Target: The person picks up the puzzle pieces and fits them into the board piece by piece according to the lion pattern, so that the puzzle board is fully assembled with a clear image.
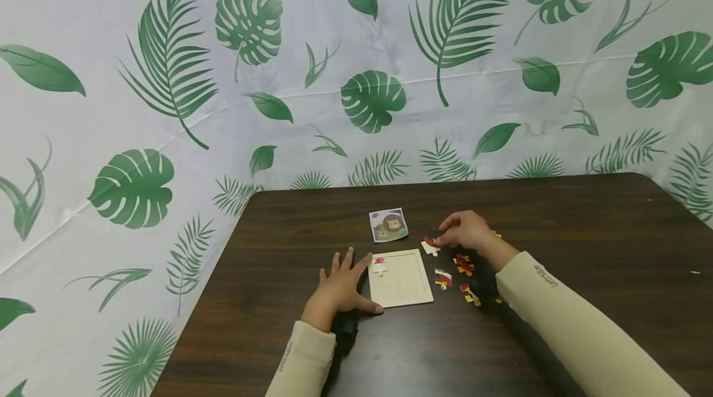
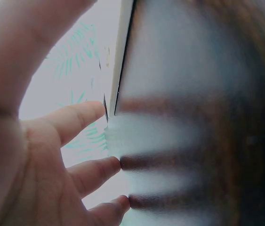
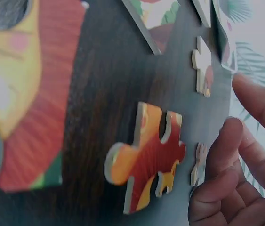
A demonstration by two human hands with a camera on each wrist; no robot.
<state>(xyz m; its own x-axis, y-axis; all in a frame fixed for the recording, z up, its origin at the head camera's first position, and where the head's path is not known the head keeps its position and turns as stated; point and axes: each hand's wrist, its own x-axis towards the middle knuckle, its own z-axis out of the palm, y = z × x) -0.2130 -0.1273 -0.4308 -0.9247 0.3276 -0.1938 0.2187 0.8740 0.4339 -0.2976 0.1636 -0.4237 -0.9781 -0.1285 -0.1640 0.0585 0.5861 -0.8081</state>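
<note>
My left hand spreads its fingers along the left side of a pale wooden puzzle board, thumb at the lower corner and index finger at the upper one. A white puzzle piece with a pink print lies in the board's upper left. My right hand hovers over the table with loosely bent fingers, beside a white-and-red puzzle piece. In the right wrist view nothing shows between the fingertips. An orange-and-red puzzle piece lies near that hand.
A lion picture card lies behind the board. Several loose pieces, among them a red-and-green one and a yellow-and-red one, lie right of the board on the dark wooden table. A leaf-print cloth hangs behind.
</note>
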